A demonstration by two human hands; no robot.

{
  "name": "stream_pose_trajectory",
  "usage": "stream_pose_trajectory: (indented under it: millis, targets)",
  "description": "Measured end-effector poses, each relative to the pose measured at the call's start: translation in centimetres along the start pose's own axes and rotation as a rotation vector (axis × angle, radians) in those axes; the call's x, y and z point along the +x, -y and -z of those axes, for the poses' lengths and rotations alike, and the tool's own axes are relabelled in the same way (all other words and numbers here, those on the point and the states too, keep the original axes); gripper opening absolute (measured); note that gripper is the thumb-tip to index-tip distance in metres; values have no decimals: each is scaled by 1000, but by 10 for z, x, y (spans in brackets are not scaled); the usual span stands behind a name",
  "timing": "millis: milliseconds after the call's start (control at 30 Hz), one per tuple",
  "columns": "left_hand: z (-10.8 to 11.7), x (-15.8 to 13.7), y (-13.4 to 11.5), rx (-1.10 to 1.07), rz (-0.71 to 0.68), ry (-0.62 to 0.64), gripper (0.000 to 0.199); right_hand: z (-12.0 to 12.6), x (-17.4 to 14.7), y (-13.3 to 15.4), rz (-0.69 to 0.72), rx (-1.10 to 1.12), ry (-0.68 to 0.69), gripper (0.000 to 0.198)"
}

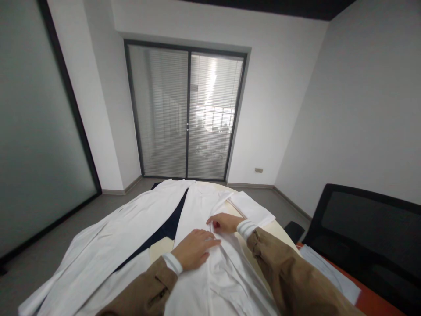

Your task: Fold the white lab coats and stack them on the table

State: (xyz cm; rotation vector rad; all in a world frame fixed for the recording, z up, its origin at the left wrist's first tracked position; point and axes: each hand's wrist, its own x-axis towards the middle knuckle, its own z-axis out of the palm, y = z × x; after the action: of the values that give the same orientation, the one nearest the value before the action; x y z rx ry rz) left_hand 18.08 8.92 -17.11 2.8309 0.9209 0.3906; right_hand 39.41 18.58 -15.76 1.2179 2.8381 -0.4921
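A white garment (226,272), which looks like a coat or shirt, lies on the table in front of me with creases across its near part. My left hand (194,249) rests on it, palm down, fingers stretched toward the right. Just beyond and to the right, my right hand (225,223) has its fingers curled and pinched at the garment's cloth near its right edge. A white sleeve (251,207) extends past that hand to the far right. On the left lies more white clothing (108,241), and dark navy cloth (164,230) shows between the two white pieces.
The cream tabletop (279,230) shows along the right side. A black mesh-backed chair (368,232) stands at the right, near white papers or cloth (329,270) on an orange-red surface (378,303). Glass doors with blinds (187,114) are in the far wall.
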Motion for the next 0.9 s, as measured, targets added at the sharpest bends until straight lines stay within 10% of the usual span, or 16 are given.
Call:
stream_pose_trajectory:
  millis: [533, 900]
  targets:
    - [-20, 7, -41, -106, -335, 3, 42, -6, -23, -17, 81, 212, -3, 52]
    - [-13, 10, -47, -208, -386, -244, 21, -13, -36, -20, 144, 224, -35, 62]
